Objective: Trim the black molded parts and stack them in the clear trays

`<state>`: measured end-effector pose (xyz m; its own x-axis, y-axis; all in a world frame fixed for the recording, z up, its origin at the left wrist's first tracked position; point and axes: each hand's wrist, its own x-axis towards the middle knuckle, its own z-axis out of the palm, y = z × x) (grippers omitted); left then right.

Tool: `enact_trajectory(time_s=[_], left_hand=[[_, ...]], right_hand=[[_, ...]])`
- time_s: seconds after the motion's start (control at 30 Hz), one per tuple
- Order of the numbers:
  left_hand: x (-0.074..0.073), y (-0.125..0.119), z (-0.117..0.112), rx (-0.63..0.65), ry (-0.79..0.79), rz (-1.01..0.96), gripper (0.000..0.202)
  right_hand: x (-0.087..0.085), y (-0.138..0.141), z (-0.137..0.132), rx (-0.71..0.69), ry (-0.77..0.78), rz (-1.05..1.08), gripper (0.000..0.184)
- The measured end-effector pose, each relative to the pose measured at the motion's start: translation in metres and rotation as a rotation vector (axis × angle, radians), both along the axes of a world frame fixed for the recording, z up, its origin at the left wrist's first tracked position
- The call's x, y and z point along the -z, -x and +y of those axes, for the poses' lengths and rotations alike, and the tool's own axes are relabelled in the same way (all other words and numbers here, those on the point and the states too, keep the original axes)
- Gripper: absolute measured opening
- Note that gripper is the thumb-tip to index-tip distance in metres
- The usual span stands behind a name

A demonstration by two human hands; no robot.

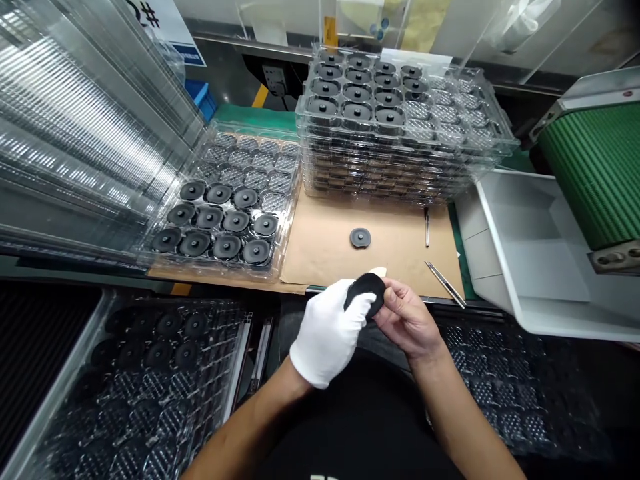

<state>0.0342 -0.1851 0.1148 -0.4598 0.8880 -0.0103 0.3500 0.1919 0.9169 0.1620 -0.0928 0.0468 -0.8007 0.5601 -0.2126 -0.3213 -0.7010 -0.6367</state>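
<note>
A round black disc-shaped part (361, 288) is held up in front of my body, over the near edge of the cardboard. My left hand (330, 327), in a white glove, grips it with the thumb across its face. On its other side, my bare right hand (407, 317) pinches the rim between thumb and fingers. A small pale piece (379, 272) shows just behind the disc; whether a hand holds it I cannot tell. Farther back on the cardboard (320, 233) lies one similar dark disc (360, 238) with a small raised centre.
Left stands a clear tray (277, 257) partly filled with black discs; stacked trays (400, 153) stand behind. Tweezers (445, 285) and a thin tool (427, 228) lie at right. Beyond are a white bin (493, 267) and green conveyor (595, 160). More trays (150, 387) sit lower.
</note>
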Motion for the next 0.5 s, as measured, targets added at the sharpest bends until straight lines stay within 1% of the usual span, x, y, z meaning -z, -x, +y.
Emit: enact_trajectory(time_s=[0.07, 0.17, 0.23, 0.3, 0.37, 0.43, 0.5], left_hand=[[0.004, 0.002, 0.0, 0.003, -0.032, -0.091, 0.03], [0.011, 0.007, 0.005, -0.025, -0.043, -0.318, 0.043], [0.018, 0.011, 0.009, -0.1, -0.016, -0.495, 0.05], [0.024, 0.015, 0.011, -0.187, -0.03, -0.597, 0.05], [0.027, 0.018, 0.009, -0.236, -0.091, -0.599, 0.039], [0.026, 0.018, 0.003, -0.237, -0.178, -0.523, 0.029], [0.022, 0.015, -0.004, -0.183, -0.243, -0.451, 0.037]], right_hand=[[-0.004, 0.0, 0.0, 0.007, 0.003, -0.02, 0.027], [-0.015, 0.001, -0.002, 0.015, 0.012, -0.054, 0.027], [-0.023, 0.001, -0.002, 0.018, 0.057, -0.072, 0.023], [-0.028, 0.001, 0.0, 0.016, 0.142, -0.083, 0.019], [-0.031, -0.001, 0.002, 0.018, 0.221, -0.086, 0.019], [-0.033, -0.004, 0.004, 0.009, 0.265, -0.083, 0.019], [-0.034, -0.007, 0.004, 0.003, 0.292, -0.081, 0.023]])
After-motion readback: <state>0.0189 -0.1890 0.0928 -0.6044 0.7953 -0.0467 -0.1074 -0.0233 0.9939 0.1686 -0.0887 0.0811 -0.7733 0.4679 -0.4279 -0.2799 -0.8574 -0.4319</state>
